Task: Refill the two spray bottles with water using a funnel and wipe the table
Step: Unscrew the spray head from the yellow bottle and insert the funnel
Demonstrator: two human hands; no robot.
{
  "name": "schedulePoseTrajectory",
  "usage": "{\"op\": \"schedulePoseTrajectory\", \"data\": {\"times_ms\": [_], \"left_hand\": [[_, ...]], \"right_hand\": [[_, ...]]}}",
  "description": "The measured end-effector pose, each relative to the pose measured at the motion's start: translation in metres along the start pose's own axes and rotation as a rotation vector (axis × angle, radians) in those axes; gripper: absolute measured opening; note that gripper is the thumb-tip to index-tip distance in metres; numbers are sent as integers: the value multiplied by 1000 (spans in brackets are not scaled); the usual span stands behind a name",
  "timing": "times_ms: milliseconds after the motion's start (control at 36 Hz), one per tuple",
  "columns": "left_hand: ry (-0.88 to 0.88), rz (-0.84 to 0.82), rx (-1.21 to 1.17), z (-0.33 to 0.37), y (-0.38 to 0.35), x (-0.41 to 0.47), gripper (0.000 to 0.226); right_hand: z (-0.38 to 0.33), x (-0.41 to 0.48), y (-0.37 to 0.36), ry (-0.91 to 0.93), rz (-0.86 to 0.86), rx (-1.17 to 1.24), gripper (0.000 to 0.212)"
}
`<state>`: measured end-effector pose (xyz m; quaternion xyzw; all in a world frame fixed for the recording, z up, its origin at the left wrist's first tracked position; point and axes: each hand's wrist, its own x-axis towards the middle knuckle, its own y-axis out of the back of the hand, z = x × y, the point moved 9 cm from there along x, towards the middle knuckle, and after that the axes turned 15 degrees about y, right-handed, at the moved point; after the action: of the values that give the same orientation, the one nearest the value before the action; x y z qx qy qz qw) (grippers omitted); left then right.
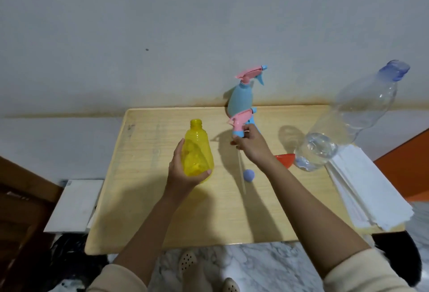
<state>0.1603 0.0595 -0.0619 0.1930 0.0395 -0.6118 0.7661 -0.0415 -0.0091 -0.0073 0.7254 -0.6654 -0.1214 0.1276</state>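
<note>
Your left hand (185, 171) gripped the yellow bottle (198, 150) round its lower half, thumb across the front & fingers behind. The bottle was upright, neck open w/ no sprayer on it, over the middle-left of the desk (139, 199); whether its base touched the desk couldn't be told. Your right hand (251, 144) pinched the loose spray head (240, 122), pink trigger part on top & blue collar below, by the collar, holding it just right of the yellow bottle but apart from it. The thin tube (241, 171) of that head hung down toward you, its lower end nr a small blue round piece (248, 173) lying on the desk. Right behind the held head, at the desk's far edge by the wall (162, 25), stood the blue spray bottle (240, 99), upright, w/ its own pink sprayer fitted & nozzle pointing right. On the right side of the desk stood a big clear water bottle (343, 124), a little water in its bottom, the rest looking empty. An orange-red funnel (286, 159) lay just beside its base, partly hidden by your right forearm & by the bottle. Further right, a stack of white paper sheets (371, 187) sat along the desk's right edge, touching or almost touching the water bottle's base. Under the nr edge of the desk your feet in pale slippers (188, 262) showed on the marbled floor (267, 268).
</note>
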Motion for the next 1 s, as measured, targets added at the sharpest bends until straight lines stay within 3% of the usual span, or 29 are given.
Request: {"op": "schedulePoseTrajectory", "data": {"times_ms": [111, 389, 528, 722, 944, 1000], "left_hand": [[-45, -31, 39, 1, -6, 3, 105], [-162, 27, 154, -3, -19, 8, 99], [-215, 73, 187, -2, -20, 7, 100], [-193, 88, 201, -8, -27, 4, 102], [-183, 78, 204, -9, -35, 0, 105], [-172, 75, 198, -10, -35, 0, 107]], "right_hand": [[46, -18, -21, -123, -40, -74, 24], [72, -23, -33, -137, -31, -260, 20], [72, -20, -33, -95, -40, -345, 14], [67, -15, -30, -60, 4, -417, 23], [57, -17, -16, 43, 36, -361, 20], [46, -23, -1, 110, 116, -301, 29]]}}
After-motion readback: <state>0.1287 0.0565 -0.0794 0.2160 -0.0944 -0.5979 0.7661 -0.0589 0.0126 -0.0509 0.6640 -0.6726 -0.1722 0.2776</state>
